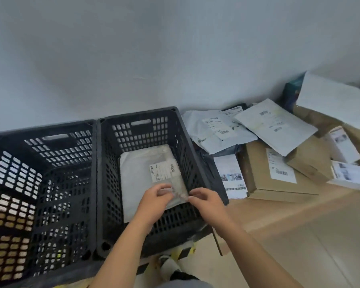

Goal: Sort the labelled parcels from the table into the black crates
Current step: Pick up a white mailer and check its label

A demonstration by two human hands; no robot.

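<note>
Two black crates stand side by side. The left crate (40, 183) holds nothing that I can see. Inside the right crate (104, 183) lies a white padded parcel (137, 173) with a label. On top of it rests a small clear-wrapped labelled parcel (164, 173). My left hand (156, 198) and my right hand (204, 199) pinch its near edge from both sides, inside the crate. More labelled parcels are heaped on the table to the right: white mailers (216, 132), a flat white envelope (276, 125) and a brown box (279, 173).
The wooden table (299, 215) runs to the right, against a pale wall. Small white boxes (349, 175) and a large white box (330, 98) lie at the far right. Yellow-black striped tape (183, 251) shows below the crates.
</note>
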